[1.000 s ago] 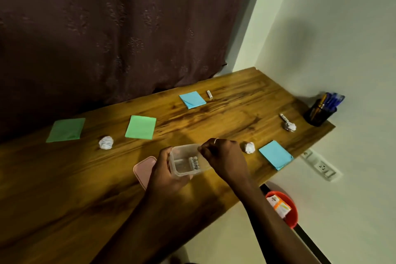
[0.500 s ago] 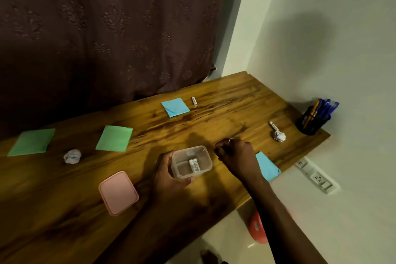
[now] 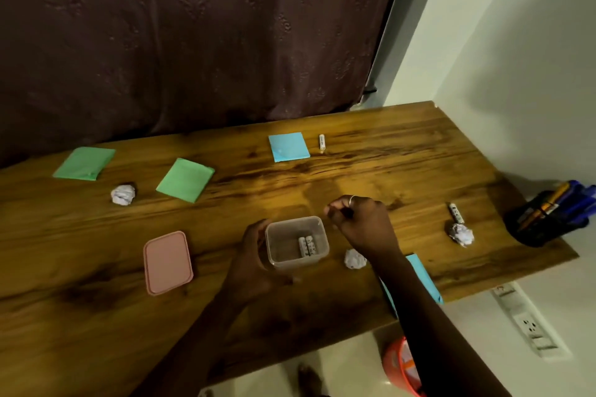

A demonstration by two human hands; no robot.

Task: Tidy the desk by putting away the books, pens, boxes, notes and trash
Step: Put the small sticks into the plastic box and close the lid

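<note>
We're in a home study corner here: a wooden desk (image 3: 403, 167) tucked against a plain white wall (image 3: 516, 58), a dark patterned curtain (image 3: 193, 42) behind. A pen holder (image 3: 541, 226) sits at the edge, power sockets (image 3: 529, 327) below.

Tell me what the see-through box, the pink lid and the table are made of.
The small see-through rectangular box looks like slightly cloudy plastic: the wood shows through its walls. The pink rounded-rectangle lid seems matte plastic, with a moulded raised rim. The brown desk looks like glossy wood or wood-look laminate: streaky grain, shiny patches.
</note>
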